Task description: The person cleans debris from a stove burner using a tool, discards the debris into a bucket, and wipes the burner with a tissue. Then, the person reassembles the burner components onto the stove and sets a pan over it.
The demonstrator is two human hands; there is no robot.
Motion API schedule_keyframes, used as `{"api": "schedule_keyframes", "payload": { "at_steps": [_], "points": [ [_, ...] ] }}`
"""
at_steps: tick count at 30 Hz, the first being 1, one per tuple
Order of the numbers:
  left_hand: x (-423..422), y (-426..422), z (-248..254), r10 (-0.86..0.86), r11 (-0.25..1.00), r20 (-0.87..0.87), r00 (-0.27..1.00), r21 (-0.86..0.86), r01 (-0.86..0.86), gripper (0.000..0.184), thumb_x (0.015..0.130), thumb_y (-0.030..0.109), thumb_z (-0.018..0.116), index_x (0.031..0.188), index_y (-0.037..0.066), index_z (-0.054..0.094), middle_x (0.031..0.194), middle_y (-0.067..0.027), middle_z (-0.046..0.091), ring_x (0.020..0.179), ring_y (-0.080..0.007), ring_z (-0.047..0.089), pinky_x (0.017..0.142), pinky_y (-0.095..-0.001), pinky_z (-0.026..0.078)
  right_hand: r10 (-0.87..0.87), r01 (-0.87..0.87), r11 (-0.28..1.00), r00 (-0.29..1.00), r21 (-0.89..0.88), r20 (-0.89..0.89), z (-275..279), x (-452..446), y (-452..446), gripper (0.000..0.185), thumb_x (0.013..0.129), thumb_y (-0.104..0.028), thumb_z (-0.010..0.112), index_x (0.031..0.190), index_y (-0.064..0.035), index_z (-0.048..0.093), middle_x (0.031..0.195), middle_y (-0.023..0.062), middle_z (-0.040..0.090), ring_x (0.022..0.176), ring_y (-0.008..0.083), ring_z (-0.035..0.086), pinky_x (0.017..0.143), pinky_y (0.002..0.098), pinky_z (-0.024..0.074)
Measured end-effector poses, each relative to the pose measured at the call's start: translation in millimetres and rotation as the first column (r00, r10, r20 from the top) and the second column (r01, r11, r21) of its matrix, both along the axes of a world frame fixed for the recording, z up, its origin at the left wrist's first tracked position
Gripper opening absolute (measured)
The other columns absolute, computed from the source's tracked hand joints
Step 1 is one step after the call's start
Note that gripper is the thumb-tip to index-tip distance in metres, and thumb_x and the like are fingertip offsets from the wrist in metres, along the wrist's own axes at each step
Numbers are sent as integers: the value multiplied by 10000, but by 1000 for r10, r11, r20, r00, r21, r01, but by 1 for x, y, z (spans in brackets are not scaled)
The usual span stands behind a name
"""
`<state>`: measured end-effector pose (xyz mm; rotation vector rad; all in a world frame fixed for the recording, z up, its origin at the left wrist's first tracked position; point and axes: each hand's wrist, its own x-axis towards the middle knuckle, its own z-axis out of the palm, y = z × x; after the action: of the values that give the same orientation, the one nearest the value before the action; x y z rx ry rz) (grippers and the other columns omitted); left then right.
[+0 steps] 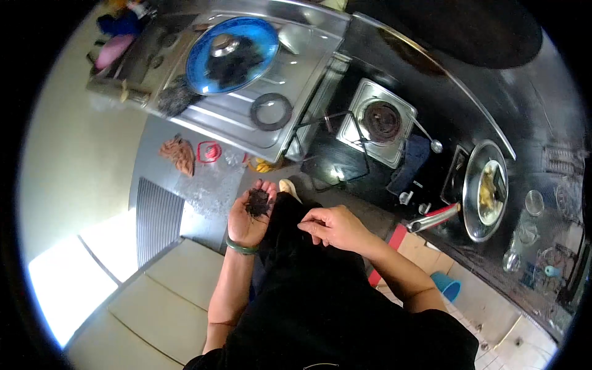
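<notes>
Dark clump [258, 202] sits in your left palm, loose strands spilling toward the heel. Left hand [248, 219] is palm up, fingers extended and loosely cupped under it, green bangle [242, 247] at the wrist. Right hand [333, 229] is palm down, fingers curled in, thumb against the index; can't tell if anything is pinched. Hands are apart, with a gap over your dark clothing between them. Metal drainboard [203, 124] has its near corner just beyond your left fingertips; blue-rimmed lid [196, 60] and grey ring [253, 113] lie on it. Wire pot stand [368, 161] is tilted on the black stovetop [317, 162], beyond your right hand. Watch the pan handle [433, 217]: it sticks out at the counter's front edge, near your right forearm. Open space lies between that handle and your right knuckles.
</notes>
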<state>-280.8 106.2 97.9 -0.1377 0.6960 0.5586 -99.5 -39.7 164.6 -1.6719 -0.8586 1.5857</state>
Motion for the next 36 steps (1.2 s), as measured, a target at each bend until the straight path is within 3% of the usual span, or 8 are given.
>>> {"api": "schedule_keyframes", "payload": {
  "at_steps": [2,3,10,18,26,30,32,36],
  "points": [
    [-34,5,-4,115,993,34,993,-14,-115,352,991,169,347,1200,-80,484,1259,-243,526,1211,-377,499,1012,-436,459,47,-48,998,998,-34,-36,-5,-21,13,253,928,-297,623,948,-50,671,653,47,659,491,108,581,486,262,468],
    [-52,8,-19,166,986,77,983,-12,-166,356,991,170,346,1207,-77,484,1262,-243,525,1213,-380,496,1015,-440,456,60,-61,998,998,-17,-5,-5,-30,18,217,927,-216,620,962,-6,667,650,50,650,508,91,571,481,238,437],
    [-155,96,-39,455,890,145,879,-49,-453,374,989,159,339,1233,-94,467,1297,-260,498,1224,-407,484,1042,-474,443,268,-236,954,949,-186,169,-51,-83,86,261,920,-280,625,985,-31,673,679,52,672,521,115,595,511,271,476],
    [-289,260,-60,481,876,54,875,8,-482,379,991,157,331,1222,-113,463,1248,-257,527,1198,-402,511,1038,-473,457,206,-157,961,956,-229,210,-122,-203,253,263,943,-254,597,998,-3,656,679,51,657,532,94,571,526,250,465],
    [-322,416,-100,383,923,-64,922,-21,-385,392,1004,175,291,1206,-103,480,1190,-253,563,1142,-383,552,1002,-457,479,-264,239,962,934,129,240,-125,-249,422,252,1006,-195,477,1006,-9,646,688,17,606,568,63,514,559,208,423],
    [-326,487,-155,385,920,200,901,-5,-392,381,1009,176,282,1165,-99,495,1154,-240,576,1079,-356,576,964,-441,498,-567,191,762,659,619,494,-169,-213,488,263,998,-153,436,1187,-10,550,1069,88,597,963,167,555,883,296,430],
    [-322,526,-162,405,914,60,912,-12,-405,366,1005,169,288,1143,-98,496,1134,-223,568,1046,-339,577,931,-430,504,-640,177,724,533,666,554,-182,-194,515,347,1005,-187,397,1254,37,485,1241,161,542,1145,267,520,1030,379,364],
    [-309,611,-195,404,914,91,910,-15,-404,308,993,134,325,1119,-94,491,1061,-180,549,974,-305,559,888,-417,507,-631,120,753,413,647,657,-202,-181,545,476,1010,-341,364,1284,39,448,1268,221,507,1190,342,480,1038,444,338]
  ]
}}
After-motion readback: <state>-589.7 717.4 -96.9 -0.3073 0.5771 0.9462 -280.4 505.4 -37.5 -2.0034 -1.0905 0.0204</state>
